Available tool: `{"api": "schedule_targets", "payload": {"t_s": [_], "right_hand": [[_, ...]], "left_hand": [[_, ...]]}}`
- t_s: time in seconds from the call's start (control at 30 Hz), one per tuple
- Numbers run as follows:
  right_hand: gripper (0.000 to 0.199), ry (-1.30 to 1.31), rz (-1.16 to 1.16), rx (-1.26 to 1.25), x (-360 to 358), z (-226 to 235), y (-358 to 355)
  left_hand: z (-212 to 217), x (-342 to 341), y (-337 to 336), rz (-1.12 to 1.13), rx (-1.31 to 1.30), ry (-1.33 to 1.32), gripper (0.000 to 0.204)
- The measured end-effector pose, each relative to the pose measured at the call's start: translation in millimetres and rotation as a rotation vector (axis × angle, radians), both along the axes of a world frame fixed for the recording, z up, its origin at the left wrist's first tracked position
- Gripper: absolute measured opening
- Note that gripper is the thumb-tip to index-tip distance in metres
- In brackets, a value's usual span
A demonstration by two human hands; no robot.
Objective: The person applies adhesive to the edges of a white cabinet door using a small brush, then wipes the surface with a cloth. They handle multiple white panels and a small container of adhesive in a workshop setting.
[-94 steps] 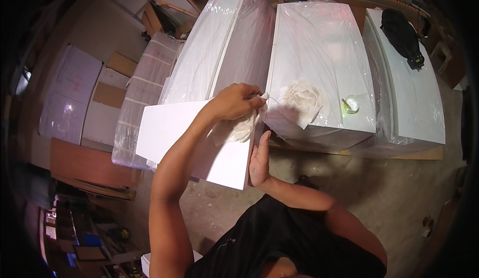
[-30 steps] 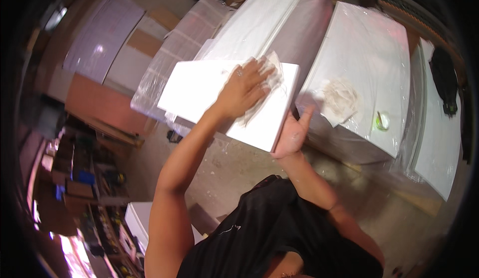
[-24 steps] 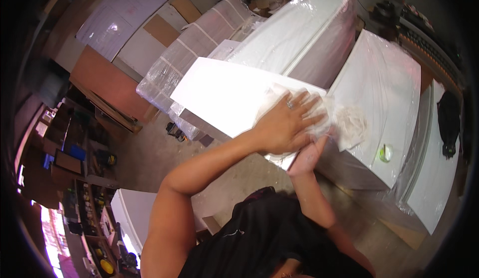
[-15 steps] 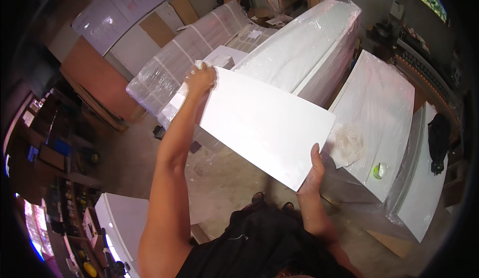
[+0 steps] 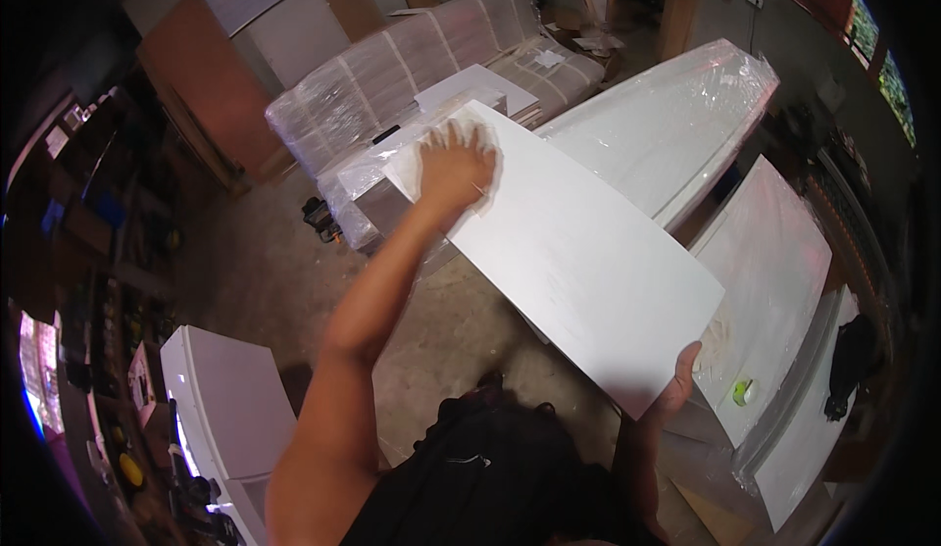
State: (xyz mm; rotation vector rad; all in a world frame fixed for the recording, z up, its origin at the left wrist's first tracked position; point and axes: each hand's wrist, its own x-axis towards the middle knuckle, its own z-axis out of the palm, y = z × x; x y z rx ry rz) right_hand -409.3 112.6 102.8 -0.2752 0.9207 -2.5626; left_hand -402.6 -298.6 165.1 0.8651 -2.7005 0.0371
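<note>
I hold a long white flat board (image 5: 578, 252) out in front of me, slanting from upper left to lower right. My left hand (image 5: 453, 162) lies palm-down on its far end with a pale cloth (image 5: 431, 139) under the fingers. My right hand (image 5: 674, 389) grips the near lower edge of the board from beneath, thumb up along the edge.
Plastic-wrapped white panel stacks (image 5: 676, 120) lie beyond the board and at right (image 5: 774, 272); a small green object (image 5: 743, 391) and a crumpled rag (image 5: 714, 335) sit on the right one. A wrapped bundle of pale boards (image 5: 412, 66) stands behind. White cabinet (image 5: 230, 409) at lower left. Concrete floor (image 5: 265, 272).
The board has swung further out and flatter, away from the right stack. My left hand moved from its far corner onto its top face, wiping with the cloth; my right hand stays on the near edge.
</note>
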Motion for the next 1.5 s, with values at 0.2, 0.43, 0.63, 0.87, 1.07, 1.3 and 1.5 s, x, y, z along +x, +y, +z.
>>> {"api": "schedule_targets", "payload": {"t_s": [0.2, 0.43, 0.63, 0.87, 1.07, 1.3, 1.5], "right_hand": [[0.062, -0.176, 0.105, -0.298, -0.8, 4.0, 2.0], [0.065, -0.103, 0.188, -0.326, -4.4, 2.3, 1.3], [0.065, -0.045, 0.288, -0.383, -11.9, -7.1, 10.6], [0.063, -0.046, 0.265, -0.34, -8.3, 0.7, 10.0], [0.065, -0.079, 0.233, -0.313, -10.3, -7.0, 16.4], [0.066, -0.042, 0.25, -0.273, -14.0, -2.7, 14.4], [0.067, -0.042, 0.32, -0.273, -11.8, 0.8, 19.0]], "left_hand": [[7.1, 46.0, 71.1, -0.582, 0.077, 0.003, 0.059], [-2.7, 67.4, 49.8, -0.187, -0.066, 0.061, 0.059], [-2.4, 81.3, -27.3, -0.024, 0.04, 0.205, 0.058], [-2.2, 88.8, 44.5, -0.058, 0.095, 0.279, 0.06], [-19.4, 93.8, 40.3, 0.043, 0.289, 0.501, 0.059], [-21.9, 91.3, 4.8, 0.132, 0.23, 0.591, 0.059], [-10.8, 92.7, -6.8, 0.198, 0.385, 0.59, 0.052]]}}
